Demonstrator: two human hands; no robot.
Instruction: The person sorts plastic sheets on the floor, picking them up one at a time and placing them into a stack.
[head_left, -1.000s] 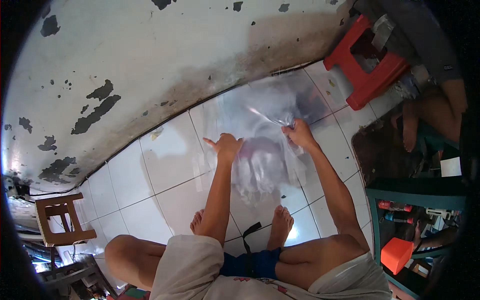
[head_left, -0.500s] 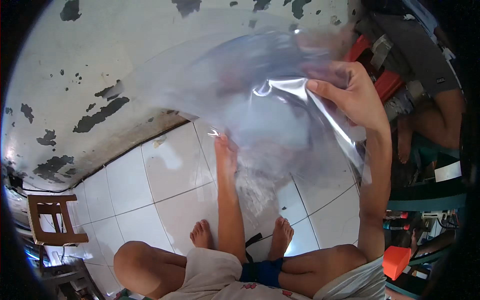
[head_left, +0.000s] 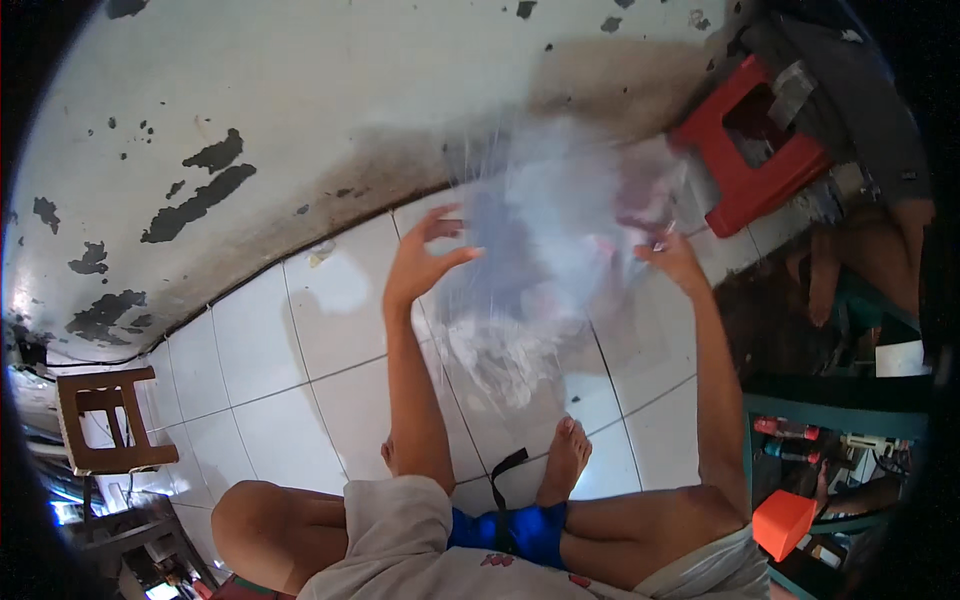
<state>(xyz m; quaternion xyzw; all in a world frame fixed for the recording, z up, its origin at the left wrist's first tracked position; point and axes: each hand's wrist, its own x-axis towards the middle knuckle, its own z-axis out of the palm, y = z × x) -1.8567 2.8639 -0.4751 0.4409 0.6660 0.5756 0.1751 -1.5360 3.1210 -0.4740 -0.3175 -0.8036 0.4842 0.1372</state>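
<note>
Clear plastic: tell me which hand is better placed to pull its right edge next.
Right, most likely. The right hand appears to pinch the clear plastic at that edge, though motion blurs it; the left hand is spread open on the opposite side.

The right hand (head_left: 672, 260) has lowered the clear plastic (head_left: 560, 220), seemingly toward the floor (head_left: 345, 415), and the left hand (head_left: 425, 262) shifted leftward.

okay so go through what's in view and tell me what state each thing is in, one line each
Clear plastic: spread out, blurred, crumpled nearest the person
Left hand: open, curved
Right hand: pinching the plastic's edge
Wall: paint flaked in patches
Black strap: bent
Right foot: bare
</note>
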